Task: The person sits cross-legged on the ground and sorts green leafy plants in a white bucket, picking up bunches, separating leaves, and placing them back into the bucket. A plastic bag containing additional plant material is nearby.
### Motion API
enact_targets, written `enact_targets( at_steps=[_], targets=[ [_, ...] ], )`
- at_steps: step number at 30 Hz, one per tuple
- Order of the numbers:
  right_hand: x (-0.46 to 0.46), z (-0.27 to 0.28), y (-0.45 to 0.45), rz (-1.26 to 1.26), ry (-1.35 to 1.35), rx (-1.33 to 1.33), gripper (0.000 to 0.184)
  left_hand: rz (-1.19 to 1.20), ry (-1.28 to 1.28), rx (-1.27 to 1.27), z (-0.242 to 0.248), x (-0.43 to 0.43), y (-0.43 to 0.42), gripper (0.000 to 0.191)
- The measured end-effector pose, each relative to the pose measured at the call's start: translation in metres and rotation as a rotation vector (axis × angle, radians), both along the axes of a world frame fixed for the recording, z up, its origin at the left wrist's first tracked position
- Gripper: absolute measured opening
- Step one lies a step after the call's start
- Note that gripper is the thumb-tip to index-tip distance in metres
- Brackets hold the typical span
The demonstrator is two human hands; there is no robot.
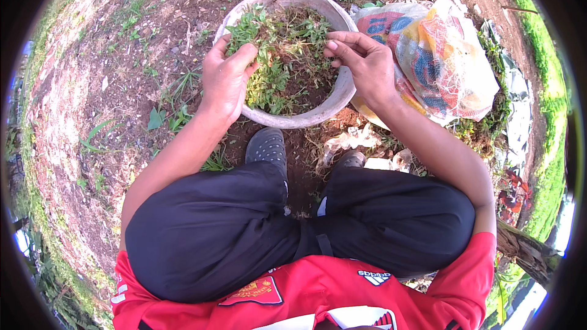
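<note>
A round, pale bucket (293, 121) with a thin wire handle stands on the soil in front of my feet. Uprooted leafy plants (275, 85) with roots and some soil lie inside it. At the bucket's left side my left hand (231, 71) holds a bunch of green leafy stems (250, 27) between thumb and fingers. My right hand (362, 57) is over the bucket's right rim, thumb and fingertips pinched together near the plants' stems. Whether something thin is between those fingertips cannot be told.
A printed woven plastic sack (426, 59) lies right of the bucket. Crumpled clear plastic (348, 142) is on the soil near my right shoe (352, 159). My left shoe (267, 146) is just below the bucket. A rough wooden log (525, 250) lies at the lower right.
</note>
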State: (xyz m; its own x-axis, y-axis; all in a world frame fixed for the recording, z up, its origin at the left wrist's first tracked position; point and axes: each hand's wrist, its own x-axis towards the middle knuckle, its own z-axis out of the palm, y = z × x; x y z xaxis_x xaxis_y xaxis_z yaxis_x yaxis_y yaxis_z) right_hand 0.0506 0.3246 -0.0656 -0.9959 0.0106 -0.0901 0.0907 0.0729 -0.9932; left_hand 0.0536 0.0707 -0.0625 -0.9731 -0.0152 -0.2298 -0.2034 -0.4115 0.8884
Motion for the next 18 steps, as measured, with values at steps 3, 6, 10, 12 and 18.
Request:
enact_targets(
  at_steps=[3, 6, 10, 12, 18],
  targets=[
    [0.001, -0.004, 0.003, 0.07, -0.019, -0.003, 0.027, -0.025, -0.013, 0.019, 0.002, 0.002, -0.002, 0.083],
    [0.007, -0.005, -0.004, 0.104, 0.129, -0.063, 0.032, -0.013, -0.038, 0.031, 0.004, 0.003, 0.002, 0.081],
    [0.013, 0.002, -0.016, 0.205, 0.331, 0.182, 0.039, -0.104, 0.001, 0.074, 0.008, 0.003, 0.007, 0.069],
    [0.014, 0.007, -0.019, 0.253, 0.134, 0.26, 0.038, -0.167, 0.01, 0.113, 0.009, 0.003, 0.009, 0.059],
    [0.009, 0.004, -0.016, 0.213, -0.039, 0.056, 0.024, -0.074, 0.057, 0.101, 0.01, 0.002, 0.002, 0.033]
  ],
)
